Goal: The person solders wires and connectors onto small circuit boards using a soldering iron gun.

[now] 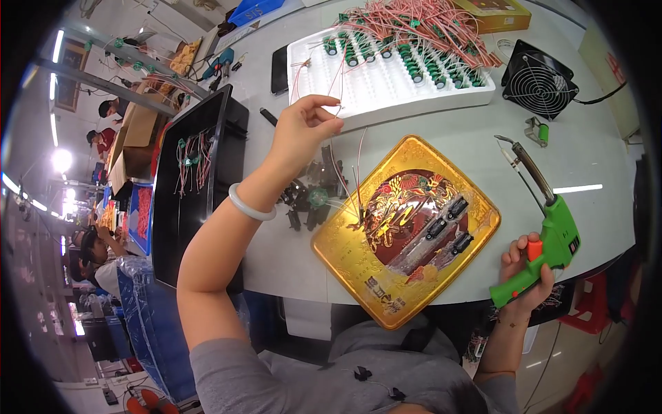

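Note:
My left hand is raised at the near edge of a white foam tray. Its thumb and forefinger pinch a thin wire. Green coil-like parts with pink and white wires stand in rows in the tray. In my right hand is a green soldering gun with an orange trigger, its tip pointing up and away. Between my hands lies a gold tin lid bearing several small black parts. A round green board with wires sits at its left edge.
A black fan and a small stand with a green roll are at the right. To the left stands a black bin holding wired green boards. A dark phone lies beside the tray. Other people work at far left.

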A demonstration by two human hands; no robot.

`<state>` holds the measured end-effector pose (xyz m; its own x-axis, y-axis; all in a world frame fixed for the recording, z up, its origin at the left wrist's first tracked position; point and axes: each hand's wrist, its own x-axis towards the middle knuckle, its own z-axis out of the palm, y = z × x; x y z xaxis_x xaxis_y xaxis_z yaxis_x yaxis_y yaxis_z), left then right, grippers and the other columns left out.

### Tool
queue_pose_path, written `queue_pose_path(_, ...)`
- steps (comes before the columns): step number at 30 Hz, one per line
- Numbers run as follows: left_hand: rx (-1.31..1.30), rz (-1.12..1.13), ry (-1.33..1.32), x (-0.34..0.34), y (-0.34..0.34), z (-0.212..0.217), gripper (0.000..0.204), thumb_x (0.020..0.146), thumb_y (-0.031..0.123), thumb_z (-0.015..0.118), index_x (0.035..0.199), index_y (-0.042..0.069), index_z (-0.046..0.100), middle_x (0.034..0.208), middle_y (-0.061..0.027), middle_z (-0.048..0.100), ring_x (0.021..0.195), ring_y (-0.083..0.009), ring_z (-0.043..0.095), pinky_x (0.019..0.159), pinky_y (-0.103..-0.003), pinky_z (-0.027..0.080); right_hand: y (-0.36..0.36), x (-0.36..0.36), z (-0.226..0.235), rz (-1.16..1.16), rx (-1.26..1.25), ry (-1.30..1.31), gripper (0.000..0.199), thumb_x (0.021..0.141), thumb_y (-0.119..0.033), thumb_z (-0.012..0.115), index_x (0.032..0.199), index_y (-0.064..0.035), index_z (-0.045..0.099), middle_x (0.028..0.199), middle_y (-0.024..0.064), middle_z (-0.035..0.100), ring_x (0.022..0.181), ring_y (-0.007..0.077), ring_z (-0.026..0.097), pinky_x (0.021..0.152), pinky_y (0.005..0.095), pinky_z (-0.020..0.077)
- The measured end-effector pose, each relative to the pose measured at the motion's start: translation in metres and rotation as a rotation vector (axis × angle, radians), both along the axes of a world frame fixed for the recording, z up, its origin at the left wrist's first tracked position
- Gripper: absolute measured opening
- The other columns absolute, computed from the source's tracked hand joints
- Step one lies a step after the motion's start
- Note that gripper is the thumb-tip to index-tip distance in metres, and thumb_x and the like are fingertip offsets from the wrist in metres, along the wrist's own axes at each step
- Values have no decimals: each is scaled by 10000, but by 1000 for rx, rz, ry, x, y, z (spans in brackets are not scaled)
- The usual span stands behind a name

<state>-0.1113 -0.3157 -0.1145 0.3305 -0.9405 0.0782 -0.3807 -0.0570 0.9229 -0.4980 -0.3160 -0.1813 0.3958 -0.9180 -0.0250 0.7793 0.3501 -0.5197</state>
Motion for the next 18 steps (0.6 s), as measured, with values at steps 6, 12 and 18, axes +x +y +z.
queue_pose_path(6, 32, -39, 283, -4, -1, 14, 176, 792, 57, 594, 953, -11, 574, 792, -37, 595, 713, -101, 565, 695, -221, 452, -19, 13, 66, -63, -361, 230, 597, 753, -291, 532, 1191, 70, 346, 917, 148, 481, 648, 126, 522, 472, 207, 454)
queue_pose_path(12, 58, -134, 370, -12, -7, 16, 202, 824, 111, 569, 987, -9, 577, 828, -35, 594, 734, -96, 560, 713, -225, 452, -39, 76, 139, -70, -659, 524, 611, 738, -127, 544, 1256, 58, 278, 856, 70, 451, 715, 106, 490, 609, 207, 411)
queue_pose_path(18, 81, -171, 448, -18, -13, 6, 228, 824, 158, 574, 993, 5, 584, 829, -25, 595, 750, -90, 558, 727, -232, 449, -68, 151, 142, -57, -894, 750, 506, 721, 18, 571, 1196, 9, 396, 931, 41, 509, 844, 131, 534, 745, 232, 414)
